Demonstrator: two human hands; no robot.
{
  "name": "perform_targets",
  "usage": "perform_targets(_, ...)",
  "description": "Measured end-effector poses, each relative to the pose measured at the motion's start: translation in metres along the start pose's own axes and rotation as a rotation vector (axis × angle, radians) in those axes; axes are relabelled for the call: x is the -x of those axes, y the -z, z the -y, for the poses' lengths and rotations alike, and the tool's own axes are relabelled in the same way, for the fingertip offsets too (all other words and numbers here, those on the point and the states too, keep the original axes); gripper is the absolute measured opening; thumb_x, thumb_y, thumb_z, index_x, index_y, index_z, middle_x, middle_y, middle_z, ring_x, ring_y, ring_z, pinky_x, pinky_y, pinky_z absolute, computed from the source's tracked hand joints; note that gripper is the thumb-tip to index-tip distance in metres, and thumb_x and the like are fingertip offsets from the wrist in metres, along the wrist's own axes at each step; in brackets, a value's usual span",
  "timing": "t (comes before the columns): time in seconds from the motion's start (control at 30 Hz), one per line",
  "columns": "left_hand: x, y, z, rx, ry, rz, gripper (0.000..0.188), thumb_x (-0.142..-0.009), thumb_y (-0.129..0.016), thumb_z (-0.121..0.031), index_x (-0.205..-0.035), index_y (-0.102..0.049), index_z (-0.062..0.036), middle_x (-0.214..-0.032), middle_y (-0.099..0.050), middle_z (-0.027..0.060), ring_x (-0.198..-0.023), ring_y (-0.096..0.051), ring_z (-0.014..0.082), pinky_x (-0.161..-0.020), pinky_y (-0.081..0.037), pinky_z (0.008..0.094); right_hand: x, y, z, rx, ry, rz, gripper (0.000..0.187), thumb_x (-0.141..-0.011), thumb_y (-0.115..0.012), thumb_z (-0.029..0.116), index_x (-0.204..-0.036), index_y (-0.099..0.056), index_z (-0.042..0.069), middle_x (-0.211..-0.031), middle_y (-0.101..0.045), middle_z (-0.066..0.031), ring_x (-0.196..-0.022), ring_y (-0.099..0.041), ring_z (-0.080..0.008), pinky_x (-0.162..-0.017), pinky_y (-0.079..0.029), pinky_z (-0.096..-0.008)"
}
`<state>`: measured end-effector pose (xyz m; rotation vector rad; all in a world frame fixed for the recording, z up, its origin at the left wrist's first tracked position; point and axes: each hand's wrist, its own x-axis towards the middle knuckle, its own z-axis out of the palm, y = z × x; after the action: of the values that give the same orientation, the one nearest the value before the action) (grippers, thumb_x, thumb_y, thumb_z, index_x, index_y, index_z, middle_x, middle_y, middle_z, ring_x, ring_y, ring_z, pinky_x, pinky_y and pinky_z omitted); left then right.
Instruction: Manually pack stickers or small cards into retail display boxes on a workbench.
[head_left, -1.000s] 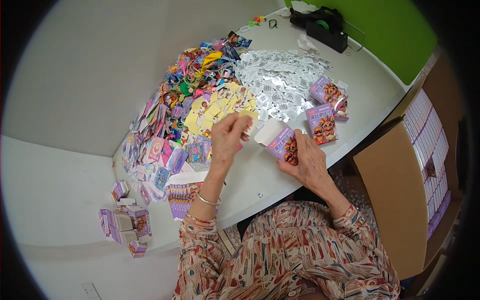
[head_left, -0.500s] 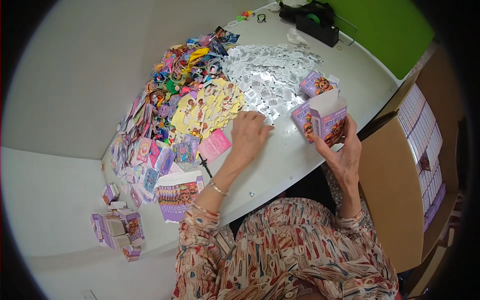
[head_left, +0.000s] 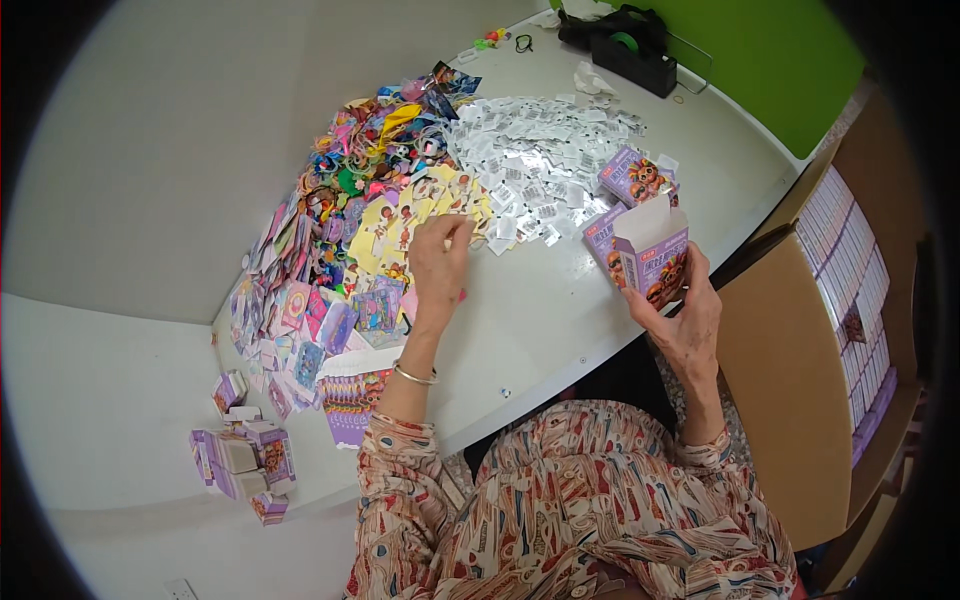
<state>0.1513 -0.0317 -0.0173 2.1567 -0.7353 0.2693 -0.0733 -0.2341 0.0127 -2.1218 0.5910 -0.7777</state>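
Note:
My right hand [head_left: 688, 325] grips a small purple carton [head_left: 652, 250], its top flaps raised and its mouth upward. Two more purple boxes lie beside it: one [head_left: 601, 240] just behind it to the left, the other [head_left: 638, 178] farther back. Over the near edge of a heap of yellow picture cards [head_left: 385, 232] is my left hand [head_left: 438, 268], fingers bent and drawn together; what they hold, if anything, is hidden. A pink card under this hand is mostly covered. White printed packets [head_left: 545, 150] form a spread pile beyond both hands.
Colourful small trinkets [head_left: 350, 160] and shiny packets [head_left: 300, 310] are heaped at the left. Flat purple cartons [head_left: 350, 405] lie fanned near the table edge, with several purple boxes [head_left: 240, 455] farther left. A black tape dispenser [head_left: 640, 65] stands behind. An open cardboard box [head_left: 785, 370] of packed cartons is at right.
My left hand has moved left and slightly back, from the bare tabletop onto the yellow cards' edge, covering most of the pink card. My right hand keeps the carton, tipped slightly differently.

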Motion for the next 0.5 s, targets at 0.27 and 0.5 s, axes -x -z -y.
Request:
perform_targets(0.27,0.024,-0.024,-0.001,-0.375,-0.218,0.058,0.01,-0.077,-0.069,-0.012,-0.084,-0.065,-0.0046,-0.076,-0.06,0.011,-0.077,-0.056,0.0296,-0.07,-0.045,0.041,0.003,-0.013,0.009,-0.061,0.078,0.073,0.075,-0.07,-0.081,0.024,-0.127,-0.043,-0.005,-0.099,-0.063,-0.0177,-0.084,-0.063,-0.0242,-0.076,-0.052,-0.0327)
perform_targets(0.5,0.014,-0.019,0.01,-0.418,-0.397,0.052,0.01,-0.079,-0.067,-0.01,-0.085,-0.064,-0.0027,-0.074,-0.059,0.0105,-0.071,-0.057,0.0298,-0.064,-0.044,0.0395,0.008,-0.016,0.007,0.02,0.134,0.096,0.079,-0.069,-0.081,0.029,-0.128,-0.041,-0.006,-0.1,-0.062,-0.0195,-0.084,-0.064,-0.0277,-0.075,-0.052,-0.0342)
